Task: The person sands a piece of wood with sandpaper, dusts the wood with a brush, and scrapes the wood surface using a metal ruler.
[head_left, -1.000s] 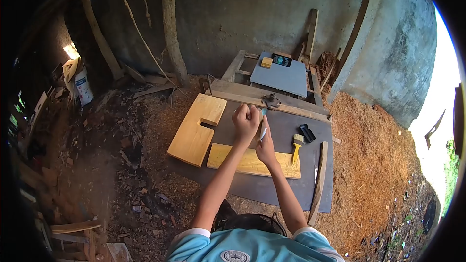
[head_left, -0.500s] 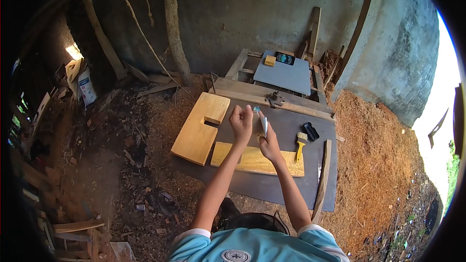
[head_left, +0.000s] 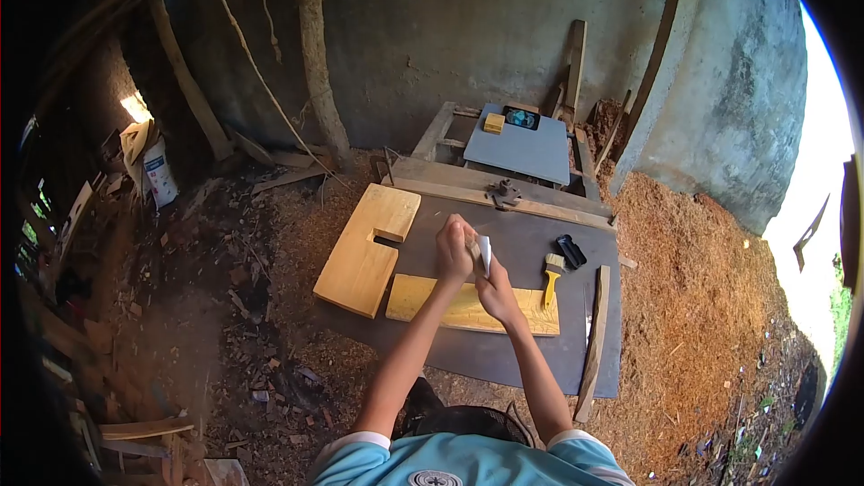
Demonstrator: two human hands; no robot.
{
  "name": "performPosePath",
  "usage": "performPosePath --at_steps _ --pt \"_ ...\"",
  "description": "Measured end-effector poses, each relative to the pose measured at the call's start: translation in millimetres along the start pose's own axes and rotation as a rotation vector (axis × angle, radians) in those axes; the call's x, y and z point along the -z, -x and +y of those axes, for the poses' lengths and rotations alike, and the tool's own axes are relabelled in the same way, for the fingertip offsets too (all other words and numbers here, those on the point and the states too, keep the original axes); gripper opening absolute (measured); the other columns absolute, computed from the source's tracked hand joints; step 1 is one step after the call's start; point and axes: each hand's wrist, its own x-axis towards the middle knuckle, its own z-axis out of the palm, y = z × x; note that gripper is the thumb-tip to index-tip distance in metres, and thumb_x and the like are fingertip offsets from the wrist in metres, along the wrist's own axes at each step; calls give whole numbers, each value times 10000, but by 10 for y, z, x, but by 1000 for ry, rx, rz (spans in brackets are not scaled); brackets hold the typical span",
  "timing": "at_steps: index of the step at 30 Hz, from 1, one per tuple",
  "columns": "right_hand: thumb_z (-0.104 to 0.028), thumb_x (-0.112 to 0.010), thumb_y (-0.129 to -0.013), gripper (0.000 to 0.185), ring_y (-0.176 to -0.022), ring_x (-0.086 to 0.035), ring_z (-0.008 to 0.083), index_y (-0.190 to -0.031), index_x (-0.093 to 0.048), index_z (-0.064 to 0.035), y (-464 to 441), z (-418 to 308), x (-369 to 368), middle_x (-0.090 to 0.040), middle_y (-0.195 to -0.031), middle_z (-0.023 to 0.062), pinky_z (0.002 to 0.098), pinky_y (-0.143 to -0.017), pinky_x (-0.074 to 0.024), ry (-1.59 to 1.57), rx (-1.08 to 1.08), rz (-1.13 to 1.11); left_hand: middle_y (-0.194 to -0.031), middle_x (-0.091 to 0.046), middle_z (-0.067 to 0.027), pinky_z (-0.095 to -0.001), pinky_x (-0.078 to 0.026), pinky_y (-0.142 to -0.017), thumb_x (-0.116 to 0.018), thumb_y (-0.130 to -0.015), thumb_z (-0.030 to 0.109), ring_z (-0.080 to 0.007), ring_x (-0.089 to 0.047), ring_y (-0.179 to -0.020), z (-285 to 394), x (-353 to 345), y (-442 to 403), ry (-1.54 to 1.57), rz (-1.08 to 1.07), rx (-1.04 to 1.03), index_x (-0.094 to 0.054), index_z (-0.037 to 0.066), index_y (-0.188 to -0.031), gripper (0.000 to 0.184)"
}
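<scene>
White shows between my hands at the centre of the frame: a slim white piece [head_left: 485, 255] that my right hand [head_left: 498, 295] pinches roughly upright, its tip above the thumb, probably so that end is left free. My left hand [head_left: 453, 250] is curled just beside it; whether those fingers pinch something too, I cannot tell. Both hands are raised over the dark tabletop [head_left: 540, 367], seemingly to give the small thing room above the wood. Below them a yellowish plank [head_left: 418, 299] lies flat, and at centre left the notched board [head_left: 355, 256] does too, both steadier that way, I judge. Right of centre, the brush [head_left: 552, 281] rests with its handle over the plank's end, handy for my right side, bristles near the black case [head_left: 570, 250]. Higher up, a phone [head_left: 521, 118] and small yellow block [head_left: 494, 123] sit on the grey panel [head_left: 520, 155], out of my hands' way.
</scene>
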Motion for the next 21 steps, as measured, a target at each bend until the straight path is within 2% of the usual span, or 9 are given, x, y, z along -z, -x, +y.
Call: performPosePath --at_steps 2,3,5,7,11,14,15,19,21 --pt "42 -348 -687 516 -839 -474 154 -1195 -430 13 221 421 -12 -525 -906 80 266 -719 -388 8 -91 -22 -566 -414 -53 -295 -317 -525 -281 -887 375 -152 -392 -532 -46 17 16 1 -18 -35 -404 44 -612 448" --pt "36 -344 -687 540 -795 -464 129 -1222 -420 11 311 848 -65 -503 -863 60 254 -666 -377 54 62 41 -561 -423 -51 -285 -313 -508 -274 -876 366 -146 -399 -519 -58 43 14 -12 -20 -30 -417 35 -604 451" --pt "37 -344 -689 558 -806 -468 130 -1243 -403 10 630 1460 43 -507 -872 64 255 -680 -380 -4 -369 -74 -572 -426 -62 -296 -314 -505 -251 -890 371 -159 -402 -516 -91 105 -1 -23 -101 25 -437 27 -624 473" --pt "37 -346 -691 568 -815 -468 130 -1257 -390 8 681 1422 81 -509 -882 68 254 -698 -382 11 -549 -150 -581 -431 -71 -303 -312 -504 -238 -892 360 -162 -403 -514 -146 117 -7 16 -159 54 -448 19 -625 481" --pt "31 -361 -697 570 -821 -455 122 -1266 -372 3 419 736 58 -506 -897 71 239 -722 -378 14 -289 -104 -601 -457 -65 -295 -316 -503 -255 -881 356 -149 -421 -528 -144 44 -41 -9 -166 44 -456 13 -625 472" --pt "21 -372 -698 571 -806 -439 113 -1268 -366 1 178 53 0 -493 -878 57 230 -717 -372 -64 -97 5 -581 -443 -37 -275 -310 -518 -249 -840 460 -122 -411 -542 -63 -88 -37 20 -150 71 -459 22 -616 535" --pt "17 -375 -698 571 -799 -432 110 -1268 -365 0 154 -35 -2 -486 -867 50 228 -714 -370 -79 -39 39 -587 -448 -37 -283 -310 -529 -245 -839 456 -126 -407 -556 -42 -105 -34 17 -161 75 -461 18 -620 535" --pt "3 -381 -705 544 -724 -421 102 -1248 -379 -3 381 999 -104 -469 -837 39 226 -649 -374 -79 -161 26 -599 -458 -50 -287 -315 -537 -233 -844 440 -143 -414 -561 -111 -64 -29 27 -168 25 -464 17 -626 529" --pt "-8 -380 -712 499 -682 -409 98 -1211 -406 -5 538 1434 -74 -459 -811 31 226 -604 -368 -65 -330 -15 -612 -479 -74 -300 -331 -533 -222 -862 390 -165 -438 -552 -165 0 -12 12 -178 -26 -466 6 -635 508"
